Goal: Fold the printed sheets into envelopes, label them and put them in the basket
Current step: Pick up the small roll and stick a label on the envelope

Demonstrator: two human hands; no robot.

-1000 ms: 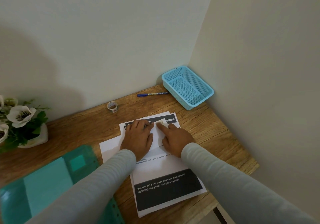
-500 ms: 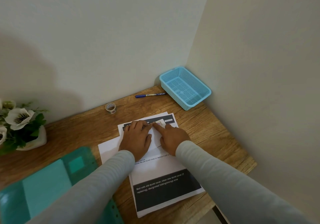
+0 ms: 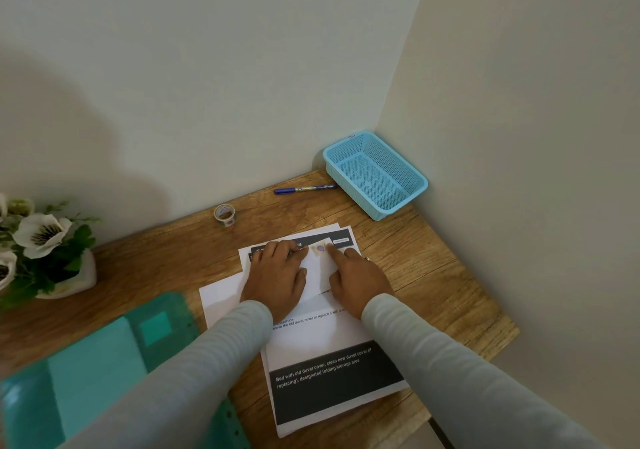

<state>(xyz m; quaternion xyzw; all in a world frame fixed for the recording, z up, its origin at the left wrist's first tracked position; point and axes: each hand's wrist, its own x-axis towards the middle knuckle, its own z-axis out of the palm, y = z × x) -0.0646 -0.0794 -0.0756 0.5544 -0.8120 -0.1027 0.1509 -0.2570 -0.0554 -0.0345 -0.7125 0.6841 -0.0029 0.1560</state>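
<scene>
A small white folded envelope lies on top of a stack of printed sheets on the wooden desk. A sticker with a purple mark sits at the envelope's far edge. My left hand rests flat on the envelope's left part, fingers spread. The index finger of my right hand presses down just right of the sticker, and its other fingers are curled. A light blue mesh basket stands empty in the far right corner. The blue pen lies left of the basket.
A small roll of sticker tape stands near the back wall. A white pot of artificial flowers is at the left. A teal plastic folder lies at the near left. Walls close the desk at back and right.
My right index finger has slid along the envelope's far edge to the right of the sticker, which now shows uncovered. The left hand stays flat on the envelope.
</scene>
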